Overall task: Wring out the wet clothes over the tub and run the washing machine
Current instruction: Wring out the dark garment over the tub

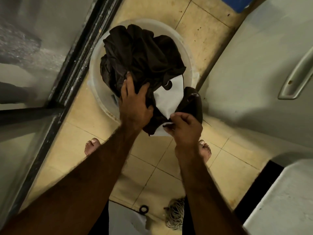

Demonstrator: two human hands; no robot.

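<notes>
- the wet garment (144, 53), dark with a white panel (167, 100), is bunched in a loose heap over the pale round tub (94, 65); most of it hangs above the tub's mouth, but its near right part reaches past the rim over the tiled floor (152, 158)
- the left hand (133, 106) grips the dark cloth at the near side of the heap, fingers spread and curled into the folds
- the right hand (184, 126), just right of it, has its fingers curled tight and pinches the near edge of the white panel between thumb and fingers
- judgement: the cloth is gathered but not yet twisted, so the wringing has hardly begun
- risk: water squeezed from the part beyond the rim would fall on the tiles beside the bare feet (92, 146) and leave them slippery; drawing the bundle far and left over the tub first would avoid that
- risk: the right hand's thin pinch could slip off the wet fabric once twisting starts, dropping that end
- a mop head (175, 214) lies on the floor nearest the person; a grey appliance (254, 65) with a curved handle (298, 73) stands to the right; whether it is the washing machine i cannot tell
</notes>
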